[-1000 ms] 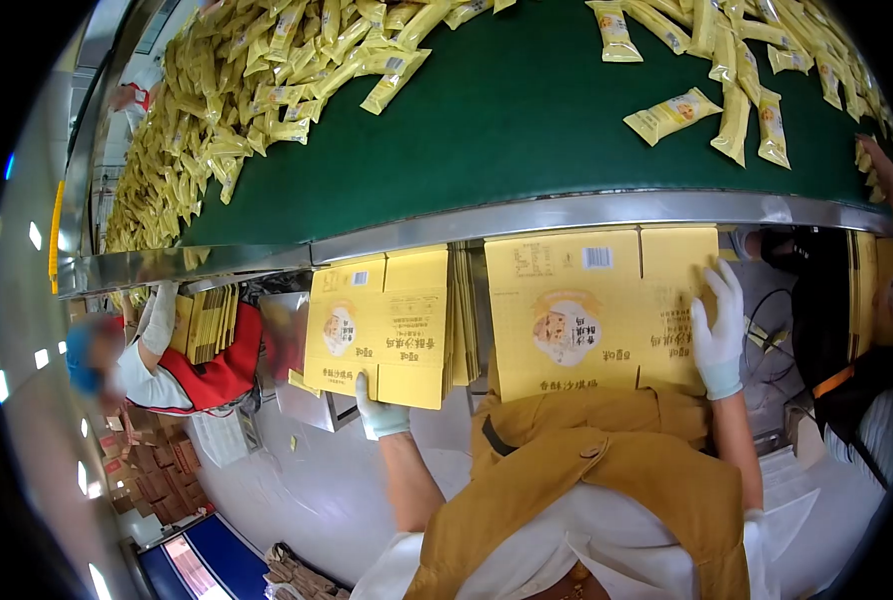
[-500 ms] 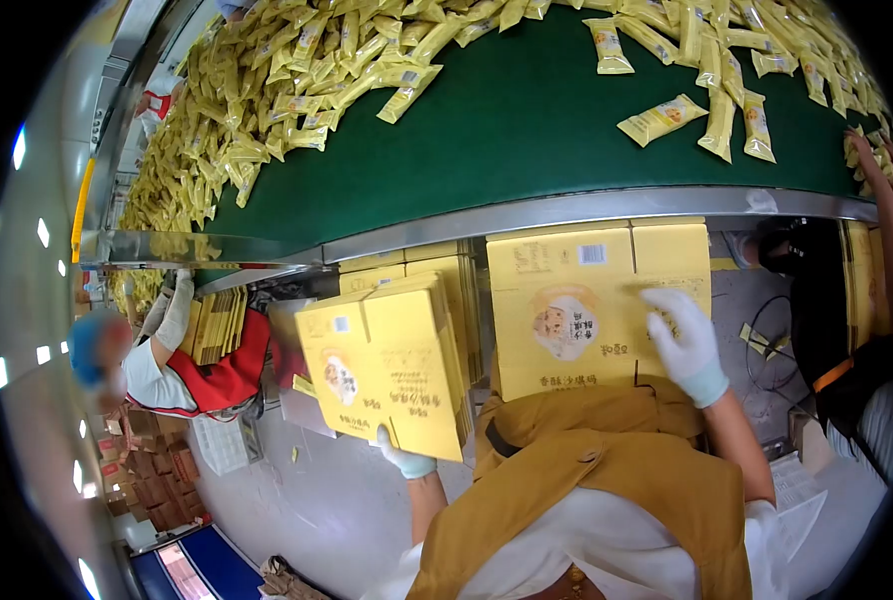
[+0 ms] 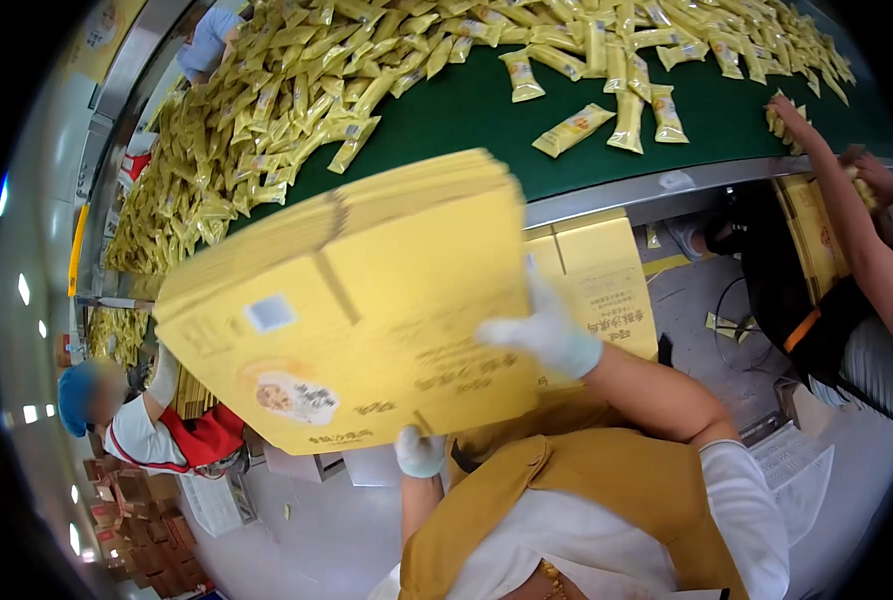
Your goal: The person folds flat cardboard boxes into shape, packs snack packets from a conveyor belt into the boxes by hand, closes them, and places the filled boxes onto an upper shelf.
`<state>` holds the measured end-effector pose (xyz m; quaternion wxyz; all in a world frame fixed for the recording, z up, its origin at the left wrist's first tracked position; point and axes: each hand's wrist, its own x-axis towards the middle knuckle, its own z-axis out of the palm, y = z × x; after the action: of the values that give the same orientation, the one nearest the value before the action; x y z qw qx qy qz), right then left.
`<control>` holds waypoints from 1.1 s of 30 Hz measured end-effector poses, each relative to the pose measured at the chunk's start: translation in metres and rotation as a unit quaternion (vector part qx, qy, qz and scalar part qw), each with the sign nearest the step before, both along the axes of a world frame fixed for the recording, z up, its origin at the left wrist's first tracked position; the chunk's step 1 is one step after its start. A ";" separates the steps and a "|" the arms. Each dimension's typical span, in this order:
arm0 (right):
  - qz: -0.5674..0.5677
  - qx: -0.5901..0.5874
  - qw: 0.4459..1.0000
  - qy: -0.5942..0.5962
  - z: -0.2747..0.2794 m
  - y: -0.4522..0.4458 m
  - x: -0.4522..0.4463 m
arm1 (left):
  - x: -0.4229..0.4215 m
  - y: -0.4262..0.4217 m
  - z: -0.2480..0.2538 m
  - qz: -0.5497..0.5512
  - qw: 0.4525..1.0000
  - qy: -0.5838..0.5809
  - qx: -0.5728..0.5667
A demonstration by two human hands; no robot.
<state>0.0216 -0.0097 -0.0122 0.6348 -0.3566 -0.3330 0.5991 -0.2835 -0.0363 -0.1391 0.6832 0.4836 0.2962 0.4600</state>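
A thick stack of folded yellow cartons (image 3: 397, 340) is lifted and tilted in front of me, its printed face towards me. My left hand (image 3: 420, 453), in a white glove, grips the stack's bottom edge. At the right side, my gloved right hand (image 3: 542, 325) is closed on the same stack, thumb on the face; some fingers are hidden and blurred. Just behind it, a second stack of yellow cartons (image 3: 607, 285) leans below the conveyor's metal edge, partly covered by the first stack and my right hand.
A green conveyor belt (image 3: 477, 110) carries a heap of yellow wrapped packets (image 3: 267, 120) beyond the cartons. At far right, a co-worker's arm (image 3: 847, 190) reaches onto the belt. Another person in a blue cap (image 3: 72, 400) works at left. Brown boxes (image 3: 142, 520) are piled on the floor.
The held stack has come up and closer, blocking more of the belt. My right hand has left the other stack and moved left onto this one. The view has shifted right.
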 end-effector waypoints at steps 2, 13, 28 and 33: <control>-0.041 -0.040 0.998 0.025 -0.001 -0.012 0.035 | 0.001 0.005 -0.043 -0.002 0.988 0.152 0.024; -0.074 -0.079 0.994 0.009 -0.080 -0.079 0.156 | 0.069 0.134 0.043 -0.149 0.963 -0.035 -0.222; -0.050 -0.144 0.981 0.121 -0.127 -0.081 0.135 | 0.071 0.113 0.021 -0.148 0.949 -0.031 -0.275; -0.055 -0.173 0.973 0.139 -0.127 -0.094 0.124 | 0.058 0.109 0.007 -0.168 0.957 0.001 -0.235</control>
<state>0.1456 -0.1034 -0.1388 0.6356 -0.3920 -0.1125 0.6555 -0.2255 0.0724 -0.1323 0.8447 0.3525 0.3110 0.2560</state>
